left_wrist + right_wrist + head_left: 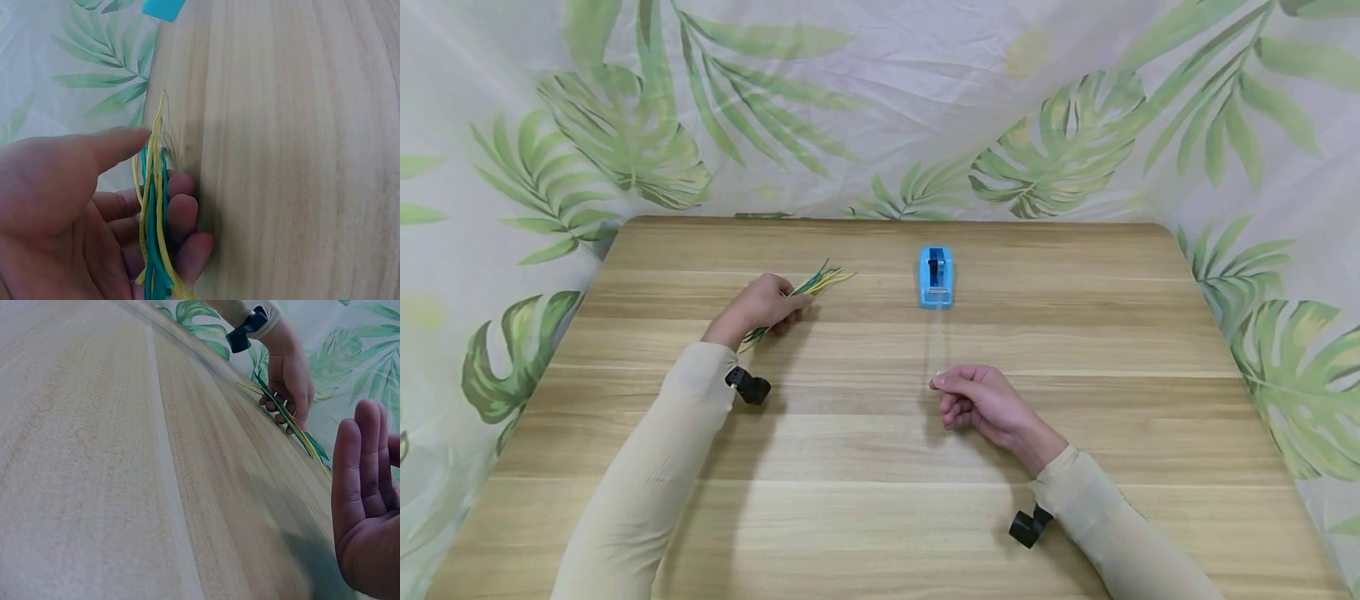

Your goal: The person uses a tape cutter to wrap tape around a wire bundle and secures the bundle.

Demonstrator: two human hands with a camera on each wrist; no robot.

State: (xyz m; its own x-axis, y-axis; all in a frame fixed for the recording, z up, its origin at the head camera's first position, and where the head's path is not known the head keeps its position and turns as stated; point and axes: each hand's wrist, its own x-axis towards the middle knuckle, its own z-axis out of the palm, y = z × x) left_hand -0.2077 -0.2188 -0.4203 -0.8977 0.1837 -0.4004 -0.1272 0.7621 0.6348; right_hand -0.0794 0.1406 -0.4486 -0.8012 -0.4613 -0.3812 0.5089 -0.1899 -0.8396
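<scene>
A loose bundle of thin yellow and green wires [153,206] lies across the fingers of my left hand [767,302], and the thumb closes over it in the head view. Its ends fan out beyond the fingertips, toward the back of the table. Right of the bundle, a blue tape dispenser [936,279] stands on the tabletop. From its front edge a clear strip of tape [937,340] runs straight toward me. My right hand [988,404] pinches the free end between thumb and index finger. The right wrist view shows that hand's other fingers, but not the tape.
Both hands work over a wood-grain table [865,517] with a far edge behind the dispenser. A leaf-patterned cloth [925,100] hangs behind and along the sides. Small black cameras [748,387] are strapped at both wrists.
</scene>
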